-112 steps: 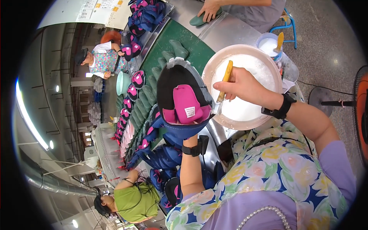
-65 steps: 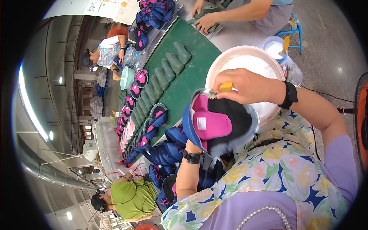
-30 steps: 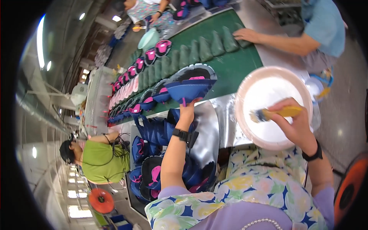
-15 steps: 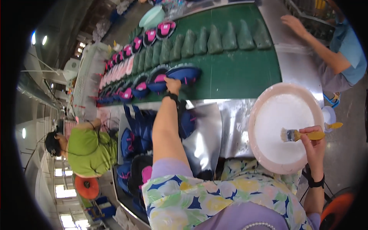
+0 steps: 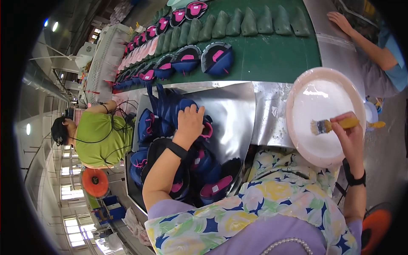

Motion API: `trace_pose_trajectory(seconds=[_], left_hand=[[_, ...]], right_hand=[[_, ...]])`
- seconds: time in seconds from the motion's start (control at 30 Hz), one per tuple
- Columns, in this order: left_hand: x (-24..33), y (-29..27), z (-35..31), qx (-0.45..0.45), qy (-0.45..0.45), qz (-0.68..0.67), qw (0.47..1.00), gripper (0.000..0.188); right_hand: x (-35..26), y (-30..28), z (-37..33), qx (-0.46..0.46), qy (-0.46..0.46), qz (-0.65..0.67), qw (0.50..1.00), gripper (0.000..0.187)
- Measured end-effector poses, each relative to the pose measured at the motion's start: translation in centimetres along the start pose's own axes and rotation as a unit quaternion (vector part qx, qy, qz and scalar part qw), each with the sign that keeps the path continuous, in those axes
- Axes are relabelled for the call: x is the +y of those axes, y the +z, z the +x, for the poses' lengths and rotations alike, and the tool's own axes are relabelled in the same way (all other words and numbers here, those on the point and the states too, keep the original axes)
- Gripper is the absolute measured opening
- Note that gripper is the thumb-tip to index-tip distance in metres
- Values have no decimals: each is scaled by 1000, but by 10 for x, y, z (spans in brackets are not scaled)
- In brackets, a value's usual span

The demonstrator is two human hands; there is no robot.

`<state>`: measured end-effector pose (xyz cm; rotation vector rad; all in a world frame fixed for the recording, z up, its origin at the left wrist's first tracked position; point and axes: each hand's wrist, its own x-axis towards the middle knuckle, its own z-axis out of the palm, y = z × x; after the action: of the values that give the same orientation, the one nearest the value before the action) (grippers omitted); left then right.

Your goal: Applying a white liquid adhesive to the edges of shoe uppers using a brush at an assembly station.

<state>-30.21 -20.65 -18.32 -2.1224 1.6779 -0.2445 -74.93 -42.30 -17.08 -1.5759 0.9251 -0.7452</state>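
Note:
My left hand (image 5: 190,124) is on a blue shoe upper (image 5: 186,103) in the pile on the metal tray, its fingers bent over the fabric; part of the grip is hidden. Several blue uppers with pink insides lie around it, one of them (image 5: 216,187) nearer my body. In my right hand (image 5: 350,138) is a paintbrush (image 5: 325,126), held by its yellow handle. Its bristles point left, over a pale pink basin (image 5: 292,123) of white liquid. On the green conveyor belt (image 5: 265,63), one blue upper (image 5: 217,59) sits at the right end of the near row.
Dark green soles (image 5: 250,23) stand in a row along the belt. A co-worker in a green shirt (image 5: 104,138) is at the left, and another person's arm (image 5: 369,46) reaches in at the right. An orange fan (image 5: 95,182) stands at lower left.
My left hand has let go of the blue upper on the belt and come back to the pile on the tray. That upper now lies turned, its pink inside showing. The brush stays over the basin.

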Motion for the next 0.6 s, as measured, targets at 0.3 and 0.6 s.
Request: trace_pose_trajectory(seconds=[0.3, 0.6], left_hand=[[-13, -13, 30, -23, 162, -93, 982, 28], [-20, -41, 50, -6, 81, -884, 461, 54]], right_hand=[[10, 1, 28, 12, -107, -134, 985, 21], [27, 31, 23, -192, -153, -212, 946, 20]])
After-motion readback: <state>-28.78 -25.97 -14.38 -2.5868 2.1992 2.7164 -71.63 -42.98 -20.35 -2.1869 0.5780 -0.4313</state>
